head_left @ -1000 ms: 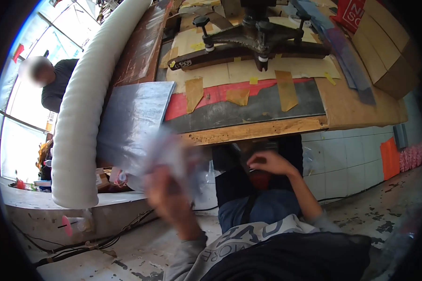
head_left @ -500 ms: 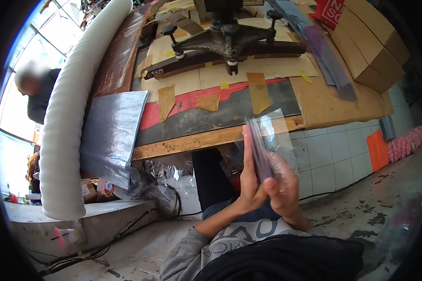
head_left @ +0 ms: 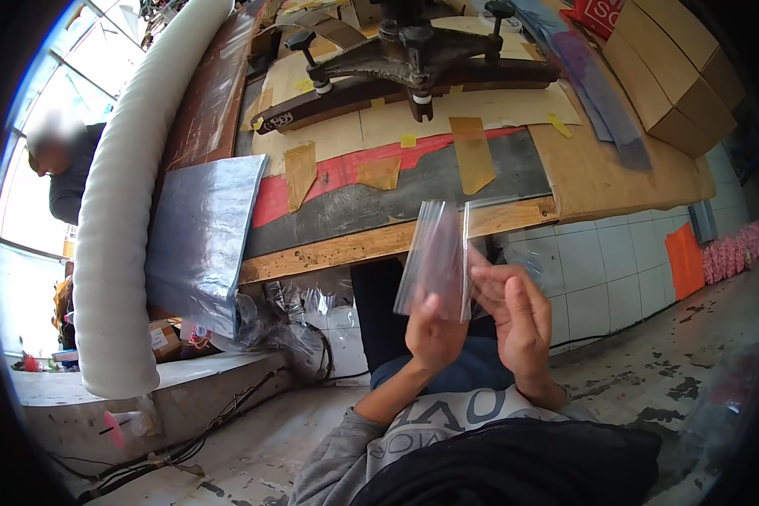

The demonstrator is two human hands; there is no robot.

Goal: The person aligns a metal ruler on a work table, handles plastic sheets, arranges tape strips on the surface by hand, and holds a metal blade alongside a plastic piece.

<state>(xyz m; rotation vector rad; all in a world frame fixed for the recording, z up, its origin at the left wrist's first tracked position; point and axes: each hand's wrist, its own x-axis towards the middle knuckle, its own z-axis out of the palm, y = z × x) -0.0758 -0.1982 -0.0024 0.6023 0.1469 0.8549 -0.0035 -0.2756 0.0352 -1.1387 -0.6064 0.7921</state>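
Note:
A thin stack of clear plastic sheets [head_left: 430, 253], perhaps bags, is held upright in front of my body, below the table's front edge. My left hand [head_left: 437, 337] grips its lower part, the thumb lying across the near face. At the stack's right edge is my right hand [head_left: 521, 325], fingertips against or just behind the plastic. Its thumb stands apart and its fingers are loosely spread, not closed round the sheets. The glossy plastic partly hides the fingers behind it.
A work table [head_left: 363, 244] with a black metal press frame [head_left: 417, 63] lies ahead. Bluish plastic sheets [head_left: 202, 236] and a white foam roll [head_left: 118, 228] are at left, cardboard boxes [head_left: 675, 76] at right. Another person [head_left: 67, 164] is beyond the roll.
The stack was tilted between both palms; now it faces me more broadly in my left hand. My right hand has opened away from it to the right.

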